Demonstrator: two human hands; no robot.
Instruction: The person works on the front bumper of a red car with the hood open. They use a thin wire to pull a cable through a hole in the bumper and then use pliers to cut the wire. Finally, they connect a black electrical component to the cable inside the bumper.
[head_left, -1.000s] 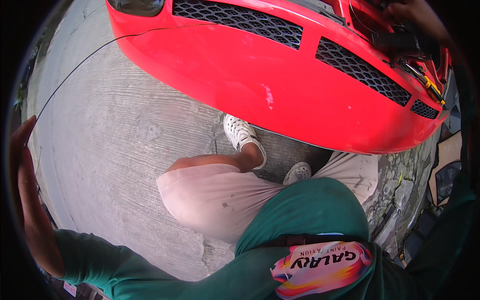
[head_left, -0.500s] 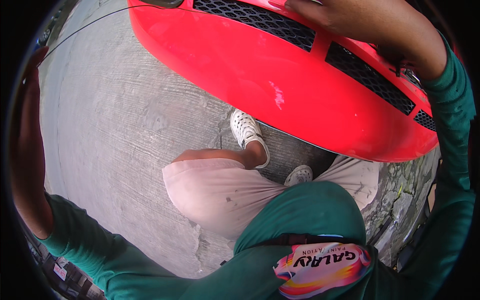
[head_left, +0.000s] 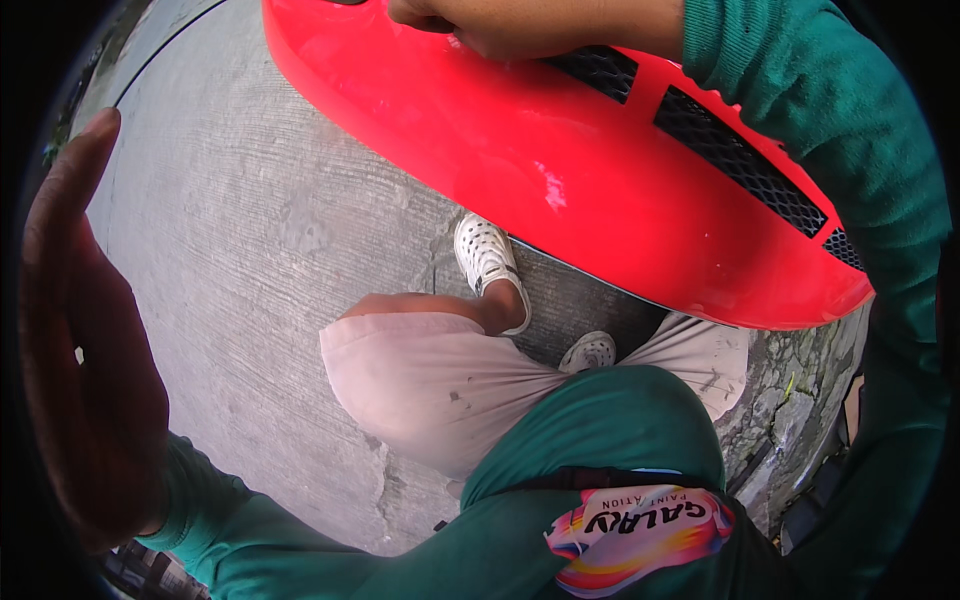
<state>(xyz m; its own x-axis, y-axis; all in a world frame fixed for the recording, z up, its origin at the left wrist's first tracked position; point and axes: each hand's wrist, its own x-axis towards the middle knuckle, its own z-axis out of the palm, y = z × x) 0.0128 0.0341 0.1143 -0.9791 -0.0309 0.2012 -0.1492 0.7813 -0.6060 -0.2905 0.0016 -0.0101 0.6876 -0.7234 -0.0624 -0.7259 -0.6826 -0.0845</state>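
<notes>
At the left edge, my left hand (head_left: 100,330) is raised, fingertips pinched at a thin black wire (head_left: 172,37) that runs up out of view. My right hand (head_left: 480,22) reaches across the upper part of a glossy red car bumper (head_left: 580,190), its fingers curled; whatever they hold is hidden. Black honeycomb grilles (head_left: 740,165) are set into the bumper, partly covered by my right hand and green sleeve.
My bent legs in pale shorts (head_left: 440,390) and white perforated clogs (head_left: 485,255) are below the bumper on grooved grey concrete (head_left: 240,260). Cracked, rough concrete (head_left: 790,430) lies on the right, with dark clutter beyond it, partly hidden.
My right hand has swung from the upper right leftward across the bumper's top, covering part of the grilles. My left hand has shifted slightly right, still at the wire.
</notes>
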